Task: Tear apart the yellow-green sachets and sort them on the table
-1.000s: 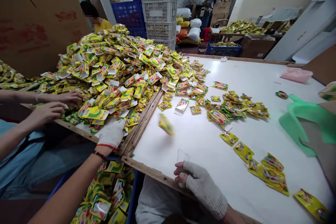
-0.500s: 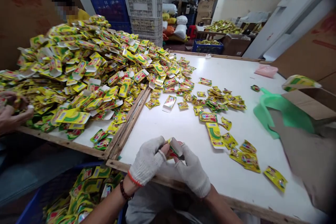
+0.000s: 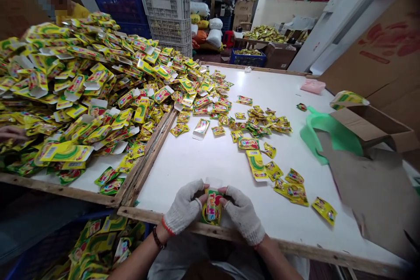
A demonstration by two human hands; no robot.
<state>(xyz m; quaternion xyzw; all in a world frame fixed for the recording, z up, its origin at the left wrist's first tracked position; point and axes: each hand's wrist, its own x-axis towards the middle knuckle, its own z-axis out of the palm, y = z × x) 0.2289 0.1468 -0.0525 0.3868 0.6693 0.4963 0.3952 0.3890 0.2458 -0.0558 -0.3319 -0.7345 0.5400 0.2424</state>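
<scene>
hands [image 3: 185, 207]: white knit gloves [image 3: 244, 216], fingerless | cuffs [image 3: 167, 225]: red trim | left wrist [image 3: 162, 233]: dark bead bracelet [image 3: 158, 238]

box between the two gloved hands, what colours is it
The box is yellow and green with some red, best seen in the head view.

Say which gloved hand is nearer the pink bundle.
Right. The right hand is left of the pink bundle and nearer the front edge of the table; the left hand, across the held pack, sits farther left.
</scene>
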